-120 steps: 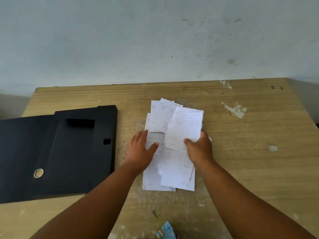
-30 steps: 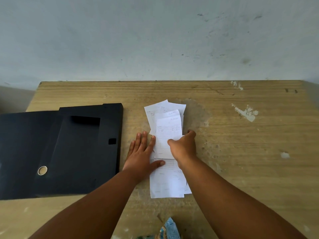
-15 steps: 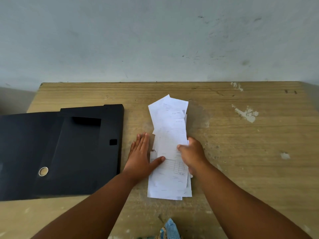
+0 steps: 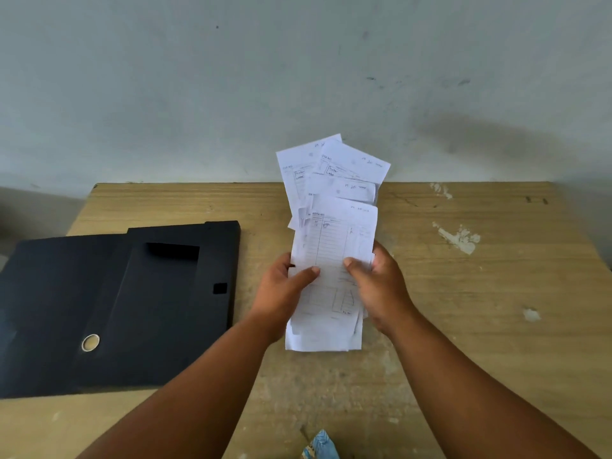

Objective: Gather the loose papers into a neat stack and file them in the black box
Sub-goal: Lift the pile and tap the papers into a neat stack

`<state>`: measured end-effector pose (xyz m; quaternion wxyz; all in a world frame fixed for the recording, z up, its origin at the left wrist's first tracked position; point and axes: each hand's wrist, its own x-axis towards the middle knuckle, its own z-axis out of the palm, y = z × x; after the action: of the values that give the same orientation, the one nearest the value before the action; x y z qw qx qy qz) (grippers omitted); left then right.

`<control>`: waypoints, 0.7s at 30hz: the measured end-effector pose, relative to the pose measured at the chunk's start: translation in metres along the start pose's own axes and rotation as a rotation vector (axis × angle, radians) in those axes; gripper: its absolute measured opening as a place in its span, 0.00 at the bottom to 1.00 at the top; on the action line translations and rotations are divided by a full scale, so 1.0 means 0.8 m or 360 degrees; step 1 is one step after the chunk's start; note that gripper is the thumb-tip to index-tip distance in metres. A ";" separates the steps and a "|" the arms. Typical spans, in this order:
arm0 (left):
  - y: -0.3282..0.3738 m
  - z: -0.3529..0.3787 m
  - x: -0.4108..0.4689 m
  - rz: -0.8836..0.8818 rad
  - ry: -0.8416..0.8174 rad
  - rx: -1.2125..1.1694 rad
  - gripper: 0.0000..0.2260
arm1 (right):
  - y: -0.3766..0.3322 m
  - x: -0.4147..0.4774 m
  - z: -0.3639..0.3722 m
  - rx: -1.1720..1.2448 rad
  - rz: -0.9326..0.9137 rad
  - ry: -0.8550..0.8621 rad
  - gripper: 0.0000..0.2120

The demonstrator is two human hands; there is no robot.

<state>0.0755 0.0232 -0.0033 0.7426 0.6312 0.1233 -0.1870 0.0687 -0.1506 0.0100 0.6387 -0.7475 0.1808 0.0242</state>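
Several white printed papers [image 4: 332, 233] form an uneven, fanned bundle held upright above the wooden table [image 4: 463, 293]. My left hand [image 4: 281, 293] grips the bundle's left edge, thumb on the front sheet. My right hand [image 4: 377, 286] grips its right edge, thumb also on the front. The upper sheets splay out to both sides. The black box [image 4: 139, 303] lies open and flat on the table's left side, with its lid spread further left.
A grey wall rises just behind the table's far edge. White paint chips [image 4: 458, 238] mark the tabletop on the right. A blue patterned scrap [image 4: 319, 447] shows at the bottom edge. A metal ring [image 4: 90, 342] sits on the box.
The papers were lying on the table under my hands; now both hands have lifted the bundle upright off the surface, with its top fanning toward the wall.
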 end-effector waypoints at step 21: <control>-0.026 0.044 0.006 0.0238 0.0368 0.0308 0.13 | 0.028 -0.024 0.003 -0.0041 -0.0113 0.0385 0.17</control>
<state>0.0689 -0.0146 -0.0177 0.6710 0.7245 0.1420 -0.0685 0.0445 -0.1460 -0.0068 0.6030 -0.7590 0.2296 -0.0865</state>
